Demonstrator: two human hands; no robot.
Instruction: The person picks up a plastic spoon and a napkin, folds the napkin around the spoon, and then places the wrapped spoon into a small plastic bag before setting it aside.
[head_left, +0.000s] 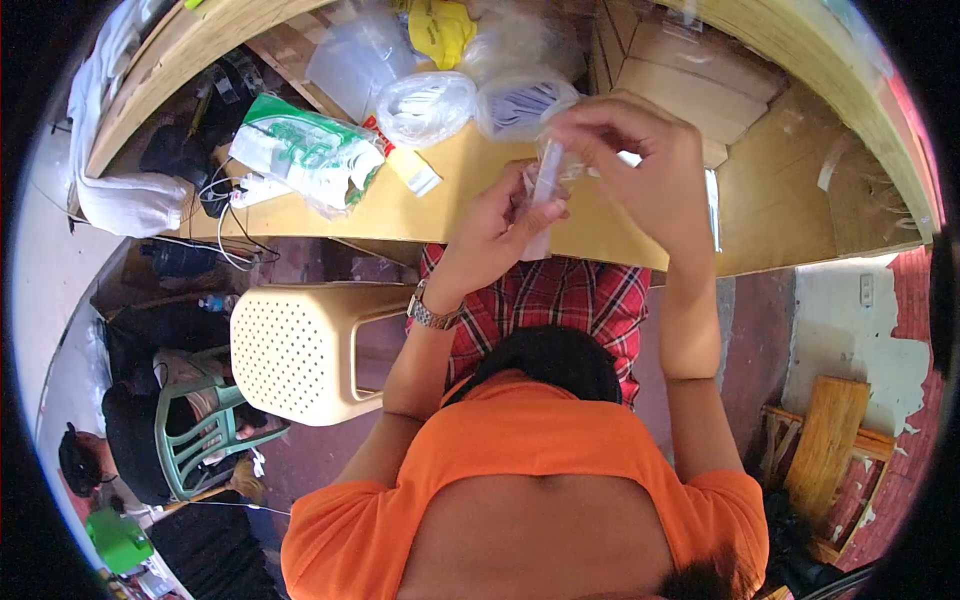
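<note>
My left hand (503,217), with a metal-band watch on the wrist, grips a narrow whitish strip (547,172) that stands nearly upright above the table's front edge. Clear plastic film shows around the strip, and its lower end sticks out below the thumb. At the upper end my right hand (645,160) is raised, fingers bent and thumb and fingertips pinched on the clear film. Just behind the hands sit two round clear tubs, the left tub (425,112) and the right tub (522,105), both holding whitish strips in plastic.
On the table (620,235) lie a green-and-white plastic pack (300,150), a yellow-and-red packet (408,168) and a yellow bag (440,32). Cardboard boxes (680,95) stand at the back right. A cream plastic stool (290,355) is at the left, near a green chair (195,430).
</note>
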